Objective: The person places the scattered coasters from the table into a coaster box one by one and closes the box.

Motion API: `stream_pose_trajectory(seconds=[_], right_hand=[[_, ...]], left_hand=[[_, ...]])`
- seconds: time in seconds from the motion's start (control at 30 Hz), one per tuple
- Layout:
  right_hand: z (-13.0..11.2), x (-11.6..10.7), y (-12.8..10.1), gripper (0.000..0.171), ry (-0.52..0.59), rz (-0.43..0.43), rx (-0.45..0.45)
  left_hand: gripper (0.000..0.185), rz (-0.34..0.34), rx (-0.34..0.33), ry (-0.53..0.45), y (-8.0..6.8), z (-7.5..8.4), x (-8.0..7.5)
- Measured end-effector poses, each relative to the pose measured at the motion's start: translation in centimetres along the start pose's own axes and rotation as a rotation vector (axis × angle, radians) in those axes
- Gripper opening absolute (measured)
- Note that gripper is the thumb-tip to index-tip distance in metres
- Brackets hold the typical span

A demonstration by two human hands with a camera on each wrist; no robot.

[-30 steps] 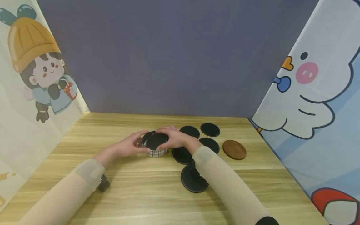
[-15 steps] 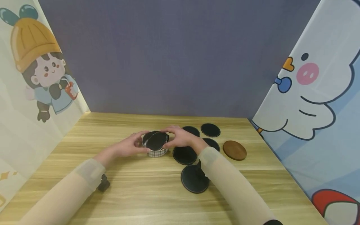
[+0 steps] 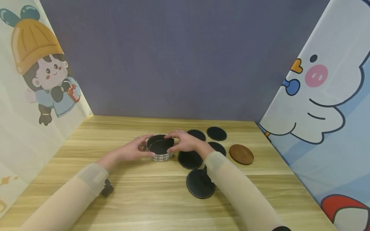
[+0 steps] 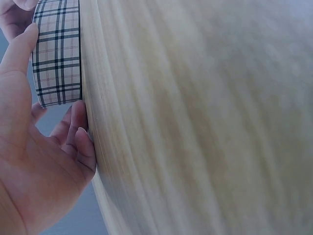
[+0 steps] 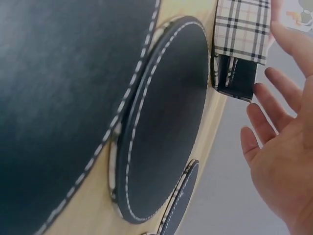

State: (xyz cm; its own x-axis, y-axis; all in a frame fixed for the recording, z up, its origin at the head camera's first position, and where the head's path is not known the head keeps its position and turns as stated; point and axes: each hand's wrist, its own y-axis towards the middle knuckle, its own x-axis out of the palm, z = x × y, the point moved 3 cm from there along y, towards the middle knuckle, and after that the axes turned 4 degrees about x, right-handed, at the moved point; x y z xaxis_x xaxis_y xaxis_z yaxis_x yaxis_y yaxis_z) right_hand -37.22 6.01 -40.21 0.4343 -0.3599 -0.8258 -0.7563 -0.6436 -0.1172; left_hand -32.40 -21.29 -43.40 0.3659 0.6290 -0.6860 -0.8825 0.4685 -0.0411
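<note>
Holder (image 3: 162,157), round and low with plaid sides and a black inside, stands upright on the worktop (image 3: 138,202), towards the back. An inner coaster (image 3: 158,148), also black, appears to lie within it; how deep it sits is hard to tell. A notch opens in the holder's right side.

The left hand (image 3: 131,150) grips the holder's left side, thumb on the near wall, fingers bent round the far one. The right hand (image 3: 185,143) is at the notched side, thumb and forefinger parted wide over the rim, the other fingers loose and spread; whether its fingertips press on the inner coaster cannot be told.

Just right of the holder, five black coasters (image 3: 190,159) with white stitching lie flat and loosely grouped. The right hand and right sleeve (image 3: 237,187) reach across this group, hiding parts of several. Beyond them, near the right edge, lies a brown wooden disc (image 3: 241,154). The left sleeve (image 3: 67,199) crosses the front left of the worktop. Behind rises a grey partition (image 3: 173,61), flanked by a left panel (image 3: 17,147) and a right panel (image 3: 347,134), both printed with cartoons.
</note>
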Motion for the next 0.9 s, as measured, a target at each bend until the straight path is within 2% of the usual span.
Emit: stream_pose_trajectory(seconds=[0.33, 0.57, 0.9], right_hand=[[0.8, -1.1, -3.1, 0.063, 0.055, 0.018, -0.081], [2.1, -1.3, -6.5, 0.057, 0.157, -0.047, -0.104], [3.1, -1.2, -11.8, 0.048, 0.155, -0.086, -0.128]], left_hand=[[0.106, 0.014, 0.005, -0.003, 0.1, -0.2, 0.1], [0.106, 0.019, 0.010, 0.013, 0.0, 0.1, 0.1], [0.106, 0.017, 0.004, 0.007, 0.0, 0.3, 0.0]])
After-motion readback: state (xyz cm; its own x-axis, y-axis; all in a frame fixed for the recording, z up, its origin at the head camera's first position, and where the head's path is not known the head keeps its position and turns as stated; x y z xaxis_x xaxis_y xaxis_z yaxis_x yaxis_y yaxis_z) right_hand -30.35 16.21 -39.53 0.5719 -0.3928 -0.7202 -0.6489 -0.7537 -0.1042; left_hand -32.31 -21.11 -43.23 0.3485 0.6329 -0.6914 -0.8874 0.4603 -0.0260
